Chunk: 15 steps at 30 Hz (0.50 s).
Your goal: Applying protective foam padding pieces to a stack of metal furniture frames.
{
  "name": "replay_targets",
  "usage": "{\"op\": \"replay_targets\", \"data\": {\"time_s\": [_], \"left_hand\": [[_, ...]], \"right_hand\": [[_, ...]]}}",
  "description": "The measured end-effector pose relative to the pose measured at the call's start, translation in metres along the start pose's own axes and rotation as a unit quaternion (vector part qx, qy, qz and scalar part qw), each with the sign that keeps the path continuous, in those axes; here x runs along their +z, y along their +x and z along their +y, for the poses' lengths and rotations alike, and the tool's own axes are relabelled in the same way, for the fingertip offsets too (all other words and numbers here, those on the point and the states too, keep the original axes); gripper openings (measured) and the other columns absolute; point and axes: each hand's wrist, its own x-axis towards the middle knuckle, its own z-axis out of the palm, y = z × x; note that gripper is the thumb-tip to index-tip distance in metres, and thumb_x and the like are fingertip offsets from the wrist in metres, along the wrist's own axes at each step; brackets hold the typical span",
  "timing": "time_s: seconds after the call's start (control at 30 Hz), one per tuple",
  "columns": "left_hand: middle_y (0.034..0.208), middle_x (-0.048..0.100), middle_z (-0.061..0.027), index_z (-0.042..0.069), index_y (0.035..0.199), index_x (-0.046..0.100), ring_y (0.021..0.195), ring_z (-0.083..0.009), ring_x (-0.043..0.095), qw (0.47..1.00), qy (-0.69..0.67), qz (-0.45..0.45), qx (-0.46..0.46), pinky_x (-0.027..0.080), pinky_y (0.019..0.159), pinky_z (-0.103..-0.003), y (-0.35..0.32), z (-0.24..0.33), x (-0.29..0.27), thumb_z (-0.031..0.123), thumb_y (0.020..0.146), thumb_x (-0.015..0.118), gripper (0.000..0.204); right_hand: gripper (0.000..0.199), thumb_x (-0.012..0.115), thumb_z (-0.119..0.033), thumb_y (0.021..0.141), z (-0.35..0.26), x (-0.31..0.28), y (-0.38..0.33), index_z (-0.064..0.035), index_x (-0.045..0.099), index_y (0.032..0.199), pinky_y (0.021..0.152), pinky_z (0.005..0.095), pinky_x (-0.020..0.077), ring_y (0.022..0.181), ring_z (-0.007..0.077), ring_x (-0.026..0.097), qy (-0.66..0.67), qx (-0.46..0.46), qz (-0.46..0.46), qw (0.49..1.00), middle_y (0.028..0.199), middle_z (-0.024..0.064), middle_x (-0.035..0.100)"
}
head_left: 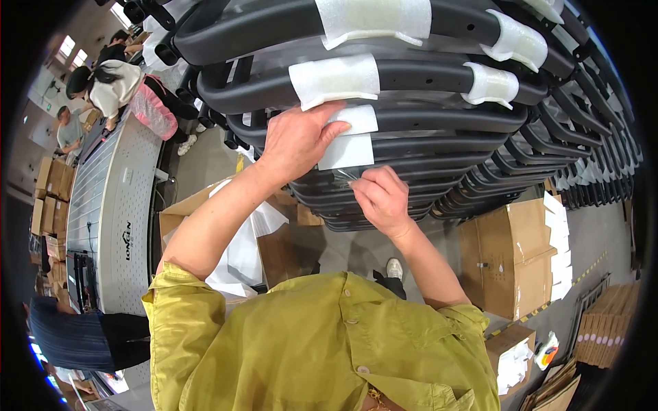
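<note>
A white foam sheet [346,151] hangs folded over a black metal tube [439,121] in the stack in front of me. My left hand [296,140] presses it against the tube, thumb and index finger on its upper left part. Just below the sheet, my right hand [385,198] is closed in a pinch. A thin, clear strip [348,175], perhaps tape, shows between its fingertips and the sheet's lower edge. Higher up, white foam wraps [336,79] sit around other tubes.
Stacked black frames [548,137] fill the far side and right. An open carton [185,205] with white sheets stands at left, another carton [510,257] at right. Beyond the left carton runs a conveyor [123,205], with a person in white [116,85] and others nearby.
</note>
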Motion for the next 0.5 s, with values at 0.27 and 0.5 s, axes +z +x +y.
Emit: {"op": "replay_targets", "data": {"time_s": [0.27, 0.5], "left_hand": [[0.063, 0.057, -0.0131, 0.012, 0.098, 0.058, 0.065, -0.0309, 0.056, 0.998, -0.025, -0.044, -0.037, 0.044, 0.058, -0.037, 0.001, 0.0, -0.008, 0.036, 0.078, 0.053, 0.031], [0.082, 0.06, -0.0114, 0.014, 0.1, 0.058, 0.074, -0.0296, 0.057, 0.988, -0.041, -0.12, -0.091, 0.044, 0.065, -0.034, 0.005, 0.004, -0.017, 0.037, 0.076, 0.057, 0.033]], "right_hand": [[0.017, 0.064, 0.006, 0.058, -0.009, -0.015, 0.026, -0.0039, 0.058, 0.071, 0.063, 0.028, 0.0457, 0.082, 0.0231, 0.053, 0.135, -0.027, 0.004, 0.99, 0.08, 0.0045, 0.058], [0.02, 0.063, 0.005, 0.063, -0.014, -0.022, 0.033, -0.0033, 0.057, 0.081, 0.065, 0.0292, 0.0457, 0.074, 0.0221, 0.056, 0.147, 0.029, -0.046, 0.988, 0.076, 0.0068, 0.059]]}}
